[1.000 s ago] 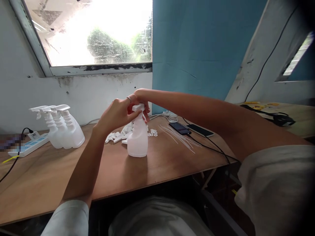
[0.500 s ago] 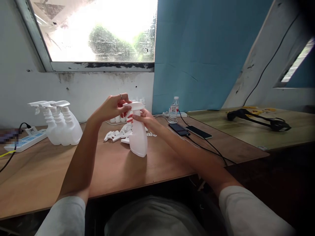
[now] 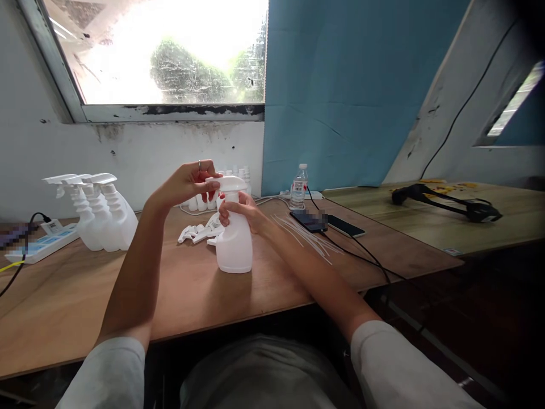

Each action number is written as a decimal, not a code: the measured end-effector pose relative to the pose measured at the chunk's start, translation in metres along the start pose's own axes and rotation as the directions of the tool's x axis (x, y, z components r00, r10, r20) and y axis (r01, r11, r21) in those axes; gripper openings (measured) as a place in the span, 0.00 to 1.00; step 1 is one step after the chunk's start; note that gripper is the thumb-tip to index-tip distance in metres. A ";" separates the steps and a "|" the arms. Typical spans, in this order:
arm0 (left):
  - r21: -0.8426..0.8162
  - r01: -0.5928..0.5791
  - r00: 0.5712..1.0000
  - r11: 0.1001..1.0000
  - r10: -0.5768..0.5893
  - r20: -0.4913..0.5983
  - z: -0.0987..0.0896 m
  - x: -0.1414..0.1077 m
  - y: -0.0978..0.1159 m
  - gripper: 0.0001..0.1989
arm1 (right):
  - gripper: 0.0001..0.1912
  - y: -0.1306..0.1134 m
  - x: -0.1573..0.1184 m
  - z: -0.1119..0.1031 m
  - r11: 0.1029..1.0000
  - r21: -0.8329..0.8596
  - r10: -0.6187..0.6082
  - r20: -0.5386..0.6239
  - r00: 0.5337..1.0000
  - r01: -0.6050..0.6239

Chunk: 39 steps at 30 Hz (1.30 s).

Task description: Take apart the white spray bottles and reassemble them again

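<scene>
A white spray bottle point(image 3: 234, 247) stands upright on the brown table in front of me, its sprayer head pointing left. My left hand point(image 3: 193, 179) is closed on the nozzle end of that head, thumb below and fingers above. Wrapped round the bottle's neck is my right hand point(image 3: 243, 211), just under the head. Behind the bottle, to its left, lies a pile of loose white sprayer parts point(image 3: 200, 232), partly hidden by it. Three similar spray bottles point(image 3: 102, 218) with heads stand together at the left.
A power strip point(image 3: 42, 244) with cables lies at the far left. To the right are a clear water bottle point(image 3: 298, 187), two phones point(image 3: 344, 225), thin white tubes point(image 3: 304, 236) and black cords. Farther right, a black strap-like object point(image 3: 443, 203) rests on another table.
The spray bottle has turned on the table, and its side spout now shows less. My right hand has wrapped farther round its neck. The thin tubes beside my right arm are more exposed.
</scene>
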State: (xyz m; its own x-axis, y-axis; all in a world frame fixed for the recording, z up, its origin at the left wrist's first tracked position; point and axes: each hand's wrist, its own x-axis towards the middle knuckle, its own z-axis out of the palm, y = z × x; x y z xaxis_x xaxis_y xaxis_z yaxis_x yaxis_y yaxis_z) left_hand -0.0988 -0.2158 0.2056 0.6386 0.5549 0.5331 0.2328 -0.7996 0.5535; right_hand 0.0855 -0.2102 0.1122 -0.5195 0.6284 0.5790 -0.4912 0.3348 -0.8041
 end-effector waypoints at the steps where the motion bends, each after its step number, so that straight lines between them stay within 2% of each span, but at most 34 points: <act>1: 0.008 -0.001 1.000 1.000 0.001 -0.005 0.001 0.000 0.001 0.15 | 0.18 0.000 0.000 0.001 1.000 -0.003 0.004 -0.001 1.000 -0.004; 4: 0.033 0.007 1.000 0.999 -0.006 -0.013 0.002 0.000 0.003 0.14 | 0.20 -0.002 -0.001 0.003 1.000 0.016 0.022 -0.015 1.000 -0.022; 7: 0.043 0.004 1.000 0.999 -0.003 -0.019 0.002 0.000 0.003 0.14 | 0.17 -0.003 -0.001 0.003 0.999 -0.045 0.023 -0.040 0.999 -0.025; 11: 0.004 -0.001 1.000 1.000 0.001 0.017 0.002 0.000 0.003 0.14 | 0.18 -0.006 -0.002 0.005 0.999 0.017 0.027 -0.005 1.000 -0.027; 15: -0.015 0.005 1.000 1.000 -0.004 0.030 0.003 0.001 0.003 0.16 | 0.17 -0.008 -0.004 0.005 0.998 -0.032 0.057 -0.013 0.998 -0.057; 19: -0.027 0.024 0.999 0.999 -0.022 0.046 0.004 0.001 0.005 0.18 | 0.20 -0.008 -0.005 0.003 0.998 0.028 0.056 0.009 0.998 -0.056; 23: -0.026 0.009 0.999 1.000 -0.008 0.053 0.004 0.000 0.005 0.17 | 0.17 -0.008 -0.007 0.003 0.998 -0.014 0.059 0.017 0.998 -0.058; 30: -0.051 0.000 0.998 0.999 0.004 0.070 0.004 0.000 0.004 0.16 | 0.16 -0.006 -0.010 0.000 0.995 0.096 0.003 0.032 0.999 -0.006; 35: -0.026 0.016 0.998 1.000 -0.014 0.066 0.006 -0.002 0.011 0.18 | 0.16 -0.005 -0.008 -0.003 0.991 0.127 0.026 0.084 0.996 -0.037; 39: -0.013 0.016 0.999 1.000 -0.015 0.050 0.006 0.000 0.009 0.18 | 0.15 -0.005 -0.008 -0.003 0.992 0.115 0.054 0.047 0.997 -0.059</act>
State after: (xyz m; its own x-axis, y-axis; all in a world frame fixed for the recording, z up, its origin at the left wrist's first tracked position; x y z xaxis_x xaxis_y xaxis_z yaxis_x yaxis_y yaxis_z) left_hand -0.0923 -0.2243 0.2062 0.6710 0.5546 0.4920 0.2331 -0.7878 0.5702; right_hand 0.0943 -0.2147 0.1115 -0.5778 0.6116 0.5404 -0.5366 0.2142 -0.8162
